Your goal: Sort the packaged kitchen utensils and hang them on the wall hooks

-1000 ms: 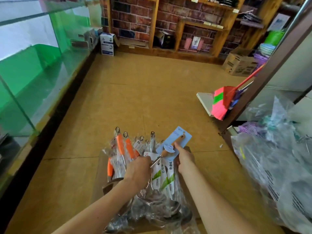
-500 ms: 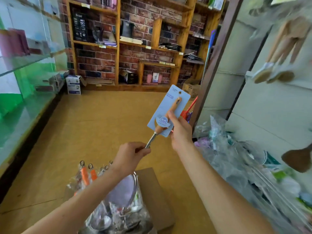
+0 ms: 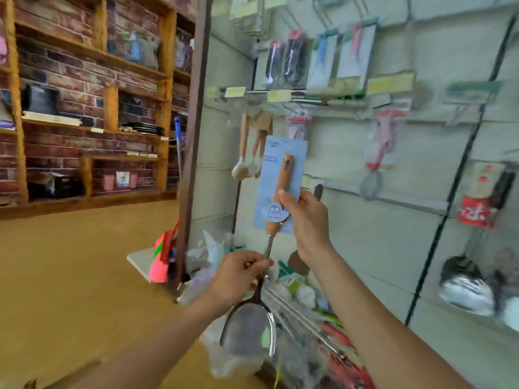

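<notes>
I hold one packaged utensil upright in front of the display wall: a metal skimmer head (image 3: 248, 329) on a thin shaft with a wooden handle (image 3: 284, 175) fixed to a light blue card (image 3: 271, 169). My right hand (image 3: 307, 223) grips the handle and card at their lower part. My left hand (image 3: 238, 276) pinches the metal shaft just above the skimmer head. The card's top is level with a row of wall hooks (image 3: 292, 98) that carry other packaged utensils.
Packaged brushes, spoons and a whisk (image 3: 377, 153) hang on the grey panel wall. A heap of bagged utensils (image 3: 309, 318) lies on the floor below it. A dark post (image 3: 193, 136) stands left of the wall, with a pink brush (image 3: 161, 262) at its foot. Wooden shelves (image 3: 84, 119) line the brick back wall.
The view has swung up and right from the floor pile to the hook wall. Both hands have raised the skimmer upright and brought it close to the wall.
</notes>
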A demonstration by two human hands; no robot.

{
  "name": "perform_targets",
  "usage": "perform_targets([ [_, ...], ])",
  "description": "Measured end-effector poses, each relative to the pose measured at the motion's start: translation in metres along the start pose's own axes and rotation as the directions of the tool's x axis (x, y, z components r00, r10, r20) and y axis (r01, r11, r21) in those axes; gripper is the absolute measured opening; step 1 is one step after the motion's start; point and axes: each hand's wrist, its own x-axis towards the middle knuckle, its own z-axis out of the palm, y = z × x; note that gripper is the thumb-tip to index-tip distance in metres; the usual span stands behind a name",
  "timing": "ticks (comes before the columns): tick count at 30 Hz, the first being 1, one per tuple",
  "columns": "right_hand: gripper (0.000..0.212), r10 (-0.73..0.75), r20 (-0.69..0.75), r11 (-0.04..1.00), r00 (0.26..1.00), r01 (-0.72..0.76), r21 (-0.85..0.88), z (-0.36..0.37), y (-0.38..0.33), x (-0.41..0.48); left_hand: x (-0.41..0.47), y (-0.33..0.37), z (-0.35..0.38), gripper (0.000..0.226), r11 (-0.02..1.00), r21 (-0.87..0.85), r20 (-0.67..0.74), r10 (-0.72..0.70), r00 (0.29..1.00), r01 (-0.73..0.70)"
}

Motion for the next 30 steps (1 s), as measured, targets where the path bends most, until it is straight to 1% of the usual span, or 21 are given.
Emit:
perform_targets([
  [2,0.010,-0.028,-0.072,1.000,0.997,0.029,0.007,-0.057,-0.016,0.003,0.010,0.017,0.055,0.013,0.999,-0.047,0.083,0.028,0.996,-0.025],
  [3,0.007,-0.039,-0.107,0.999,0.993,0.040,0.004,-0.085,-0.025,0.003,0.014,0.026,0.082,0.012,0.997,-0.070,0.116,0.045,0.992,-0.037],
  [6,0.012,-0.066,-0.189,0.996,0.980,0.054,-0.067,-0.169,-0.048,0.002,0.020,0.051,0.162,0.010,0.988,-0.146,0.213,0.085,0.973,-0.054],
  [10,0.018,-0.098,-0.275,0.986,0.957,0.056,-0.158,-0.266,-0.078,-0.004,0.019,0.079,0.258,0.012,0.975,-0.216,0.343,0.121,0.932,-0.047],
  [14,0.013,-0.144,-0.358,0.973,0.923,0.067,-0.219,-0.343,-0.109,-0.016,0.013,0.111,0.340,0.017,0.956,-0.293,0.431,0.156,0.889,-0.026],
  [15,0.010,-0.153,-0.374,0.970,0.915,0.067,-0.233,-0.360,-0.116,-0.021,0.011,0.120,0.358,0.018,0.951,-0.310,0.445,0.165,0.880,-0.022],
  [17,0.006,-0.177,-0.395,0.962,0.902,0.074,-0.262,-0.392,-0.129,-0.029,0.006,0.136,0.391,0.014,0.944,-0.331,0.472,0.181,0.863,-0.017],
  [19,0.008,-0.193,-0.428,0.959,0.883,0.077,-0.274,-0.421,-0.140,-0.037,-0.001,0.148,0.421,0.011,0.940,-0.340,0.508,0.194,0.839,-0.011],
  [22,0.012,-0.209,-0.471,0.955,0.857,0.076,-0.286,-0.461,-0.152,-0.049,-0.011,0.159,0.462,0.013,0.939,-0.345,0.543,0.196,0.817,0.005],
  [25,0.014,-0.209,-0.495,0.952,0.843,0.060,-0.299,-0.494,-0.159,-0.057,-0.016,0.165,0.497,0.012,0.938,-0.345,0.577,0.178,0.797,0.041],
  [28,0.013,-0.186,-0.512,0.957,0.839,0.037,-0.288,-0.517,-0.162,-0.057,-0.015,0.168,0.522,0.011,0.939,-0.338,0.587,0.162,0.793,0.058],
  [30,0.018,-0.173,-0.508,0.958,0.844,0.025,-0.285,-0.528,-0.161,-0.051,-0.013,0.171,0.531,0.012,0.940,-0.334,0.579,0.144,0.803,0.072],
])
